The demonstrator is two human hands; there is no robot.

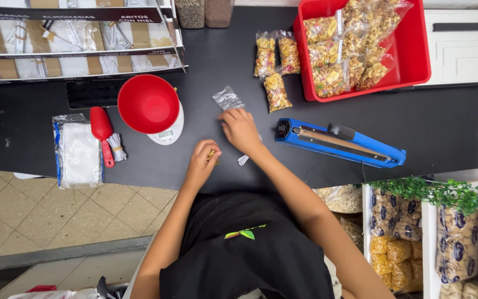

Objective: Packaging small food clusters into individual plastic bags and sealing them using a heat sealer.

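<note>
My left hand (201, 160) sits nearest me on the black counter (438, 133), fingers curled shut around a small yellowish bit I can barely make out. Just right and farther, my right hand (240, 130) lies palm down, fingers loosely spread, fingertips touching the counter beside a small clear plastic bag (228, 98), crumpled and empty-looking. Both forearms angle in from my body toward the middle. Left of the bag stands a red bowl (148, 103) on a white scale (170, 132); right lies a blue heat sealer (339, 143). Farther right, a red bin (413, 55) holds filled snack bags (347, 50).
</note>
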